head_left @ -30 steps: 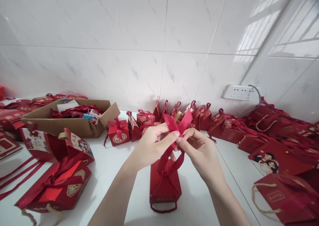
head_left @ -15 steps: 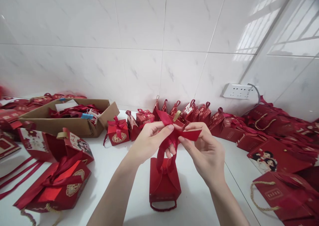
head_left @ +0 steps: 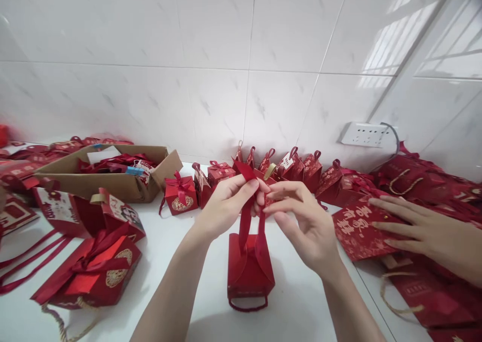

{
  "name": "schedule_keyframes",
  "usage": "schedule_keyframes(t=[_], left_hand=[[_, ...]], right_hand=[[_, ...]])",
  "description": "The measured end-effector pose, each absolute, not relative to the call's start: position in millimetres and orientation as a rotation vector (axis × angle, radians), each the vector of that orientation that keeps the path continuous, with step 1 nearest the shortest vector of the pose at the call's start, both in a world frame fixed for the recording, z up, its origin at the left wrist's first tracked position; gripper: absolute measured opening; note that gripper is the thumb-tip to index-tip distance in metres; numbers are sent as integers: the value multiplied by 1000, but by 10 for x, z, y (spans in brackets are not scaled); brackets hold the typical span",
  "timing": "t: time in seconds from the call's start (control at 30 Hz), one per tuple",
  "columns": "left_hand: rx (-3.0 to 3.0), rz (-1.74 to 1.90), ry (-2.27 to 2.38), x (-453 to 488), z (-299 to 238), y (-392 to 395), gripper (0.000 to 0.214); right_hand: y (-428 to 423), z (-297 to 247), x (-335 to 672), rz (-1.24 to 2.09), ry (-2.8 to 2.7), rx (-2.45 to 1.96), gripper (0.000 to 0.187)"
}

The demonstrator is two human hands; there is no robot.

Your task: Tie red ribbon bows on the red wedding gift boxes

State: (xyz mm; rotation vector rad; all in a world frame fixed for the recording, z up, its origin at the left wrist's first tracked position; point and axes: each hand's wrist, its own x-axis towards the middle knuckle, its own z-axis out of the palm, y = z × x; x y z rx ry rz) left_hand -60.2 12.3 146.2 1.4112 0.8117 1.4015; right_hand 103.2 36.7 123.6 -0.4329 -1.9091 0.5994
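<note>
My left hand [head_left: 229, 199] is closed in a pinch on a red ribbon [head_left: 245, 226] above a small red gift box [head_left: 250, 274]. One pointed ribbon end sticks up past the thumb, and two strands run down to the box top. My right hand [head_left: 301, 221] is at the same spot, its fingertips by the ribbon and the left fingers, its thumb held apart. The knot area is partly hidden by fingers. The box stands on the white table [head_left: 293, 302], with a dark red cord handle [head_left: 248, 309] at its near side.
Finished-looking red boxes [head_left: 181, 196] line the tiled wall. At left are an open cardboard box [head_left: 113, 186] of ribbons and a larger ribboned box [head_left: 90, 271]. Another person's hand [head_left: 417, 226] rests on a red printed box [head_left: 354, 231] at right, among piled red boxes [head_left: 433, 297].
My right hand has let go of the wide ribbon end it pinched, and its thumb has opened away. Another person's hand with a printed red box has come in from the right.
</note>
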Motion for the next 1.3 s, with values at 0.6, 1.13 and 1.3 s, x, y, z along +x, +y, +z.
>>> schedule_keyframes(t=[0.6, 1.13, 1.3], left_hand=[[1918, 1376, 973, -537, 1482, -13, 23], [1971, 1305, 1255, -567, 1507, -26, 23], [1973, 1335, 1337, -636, 1520, -13, 23]], right_hand=[[435, 1261, 989, 1588, -1722, -514, 19], [338, 1201, 889, 1066, -1638, -819, 9], [343, 1249, 880, 1063, -1629, -649, 9]])
